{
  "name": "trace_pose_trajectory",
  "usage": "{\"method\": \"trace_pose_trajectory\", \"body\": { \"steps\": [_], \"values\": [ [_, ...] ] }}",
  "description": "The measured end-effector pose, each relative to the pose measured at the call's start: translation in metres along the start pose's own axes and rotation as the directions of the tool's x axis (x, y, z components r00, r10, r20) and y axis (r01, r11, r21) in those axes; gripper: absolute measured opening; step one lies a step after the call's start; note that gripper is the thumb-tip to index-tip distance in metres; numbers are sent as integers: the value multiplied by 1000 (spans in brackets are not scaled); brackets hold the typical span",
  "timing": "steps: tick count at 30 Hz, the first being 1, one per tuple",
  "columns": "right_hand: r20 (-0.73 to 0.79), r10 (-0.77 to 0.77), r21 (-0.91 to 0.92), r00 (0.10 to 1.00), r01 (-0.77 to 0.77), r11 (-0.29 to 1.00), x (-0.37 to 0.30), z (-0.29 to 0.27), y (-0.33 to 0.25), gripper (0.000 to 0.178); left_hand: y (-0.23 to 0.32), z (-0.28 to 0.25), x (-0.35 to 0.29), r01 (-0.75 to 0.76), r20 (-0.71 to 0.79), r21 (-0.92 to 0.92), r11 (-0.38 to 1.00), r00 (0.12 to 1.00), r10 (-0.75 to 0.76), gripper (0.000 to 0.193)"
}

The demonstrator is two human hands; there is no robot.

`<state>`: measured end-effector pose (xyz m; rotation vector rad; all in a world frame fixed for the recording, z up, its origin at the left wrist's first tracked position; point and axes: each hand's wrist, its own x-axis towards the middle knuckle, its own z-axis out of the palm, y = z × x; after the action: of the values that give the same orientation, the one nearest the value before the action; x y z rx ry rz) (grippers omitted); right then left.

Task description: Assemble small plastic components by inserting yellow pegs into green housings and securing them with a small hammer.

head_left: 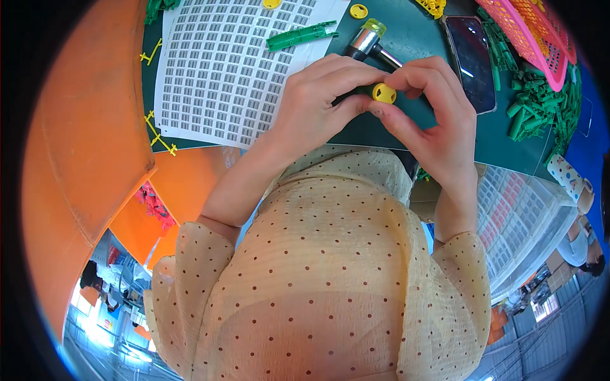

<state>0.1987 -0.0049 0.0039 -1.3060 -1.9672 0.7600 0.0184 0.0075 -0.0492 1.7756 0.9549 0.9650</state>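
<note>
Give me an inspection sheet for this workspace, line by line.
Surface: dark green tabletop, partly under a white printed sheet.
Job's things: yellow round piece at the fingertips; hammer just beyond.
Clutter: green part on the sheet; phone, loose green pieces and pink basket at right; yellow frame pieces at left.
Hands: left hand and right hand together pinch the yellow round piece.
Cables: nothing seen.
Surroundings: orange surfaces at left, translucent container at lower right, people in the background.

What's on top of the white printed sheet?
A green plastic piece and, at the picture's top edge, a yellow disc. The left hand hides part of the sheet; anything there can't be seen.
</note>
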Motion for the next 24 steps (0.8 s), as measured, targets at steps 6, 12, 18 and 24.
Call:
{"method": "trace_pose_trajectory", "body": {
  "steps": [6,12,18,24],
  "values": [
    [13,33,86,999,-34,996,-1,-2,-1,33,-1,0,1,-20,-10,17,1000,1000,20,32],
    [-116,77,-203,990,-99,974,-23,-10,31,40,1,3,2,-8,-2,-3,1000,1000,8,35],
    [-122,70,-374,990,-111,921,-32,1,44,17,-2,3,0,-19,-31,-16,1000,999,18,36],
    [28,442,154,897,-440,885,-54,-48,-15,25,-4,5,2,-76,-66,-21,997,995,75,33]
  ]
}}
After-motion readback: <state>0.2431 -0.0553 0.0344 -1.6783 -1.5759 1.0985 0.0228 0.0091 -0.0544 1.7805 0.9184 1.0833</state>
